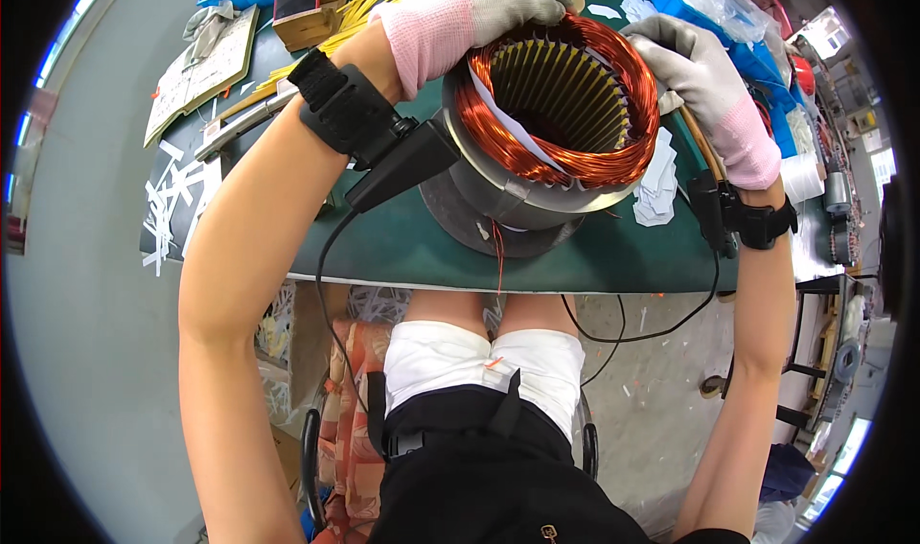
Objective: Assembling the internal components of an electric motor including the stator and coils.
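A motor stator with a grey metal housing stands on the green table in front of me. A thick ring of copper winding crowns it. Slots with yellowish strips line its bore, and white insulating paper shows along the ring's inner left side. My left hand, in a grey glove with a pink cuff, curls over the winding's far left edge. On the far right of the ring, my right hand, gloved alike, has its fingers bent against the copper. Both sets of fingertips are partly hidden.
A round dark base lies under the stator. White paper strips and an open booklet are at the left. Yellow sleeving lies behind, near a wooden block. Blue bins stand at the right. Cables hang from both wrist devices.
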The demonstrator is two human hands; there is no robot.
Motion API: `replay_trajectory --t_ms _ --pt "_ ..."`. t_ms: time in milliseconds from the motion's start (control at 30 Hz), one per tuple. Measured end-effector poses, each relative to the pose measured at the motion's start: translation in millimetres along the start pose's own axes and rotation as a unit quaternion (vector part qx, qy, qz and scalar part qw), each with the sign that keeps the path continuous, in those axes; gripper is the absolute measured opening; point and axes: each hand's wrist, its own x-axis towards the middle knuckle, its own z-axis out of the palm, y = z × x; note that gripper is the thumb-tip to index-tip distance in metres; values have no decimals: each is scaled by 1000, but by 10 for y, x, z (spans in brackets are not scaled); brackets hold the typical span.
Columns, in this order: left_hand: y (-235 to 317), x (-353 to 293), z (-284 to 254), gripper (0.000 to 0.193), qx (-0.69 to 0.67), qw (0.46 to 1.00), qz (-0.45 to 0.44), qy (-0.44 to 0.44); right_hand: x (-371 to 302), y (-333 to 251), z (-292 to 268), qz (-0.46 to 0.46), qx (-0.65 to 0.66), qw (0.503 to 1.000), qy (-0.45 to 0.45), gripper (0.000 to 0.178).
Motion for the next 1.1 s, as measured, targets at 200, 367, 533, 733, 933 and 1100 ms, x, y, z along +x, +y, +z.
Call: replay_trajectory --t_ms 200,367,533,733,933,1100 --pt "-42 36 76 25 -17 998 -37 43 -155 246 240 -41 49 990 122 21" --pt "-5 -18 177 29 110 988 4 110 -9 265 210 -87 154 983 48 24" --pt "25 -40 196 30 101 990 7 98 -6 -108 46 6 36 999 -9 29" --pt "50 -30 175 31 134 987 14 91 88 -201 87 -143 -152 978 31 21" --pt "38 -40 158 30 113 991 10 78 194 -36 -93 -61 -135 988 -42 22" --pt "16 -10 170 35 87 993 32 69 199 -99 -87 -108 -103 985 -87 22"
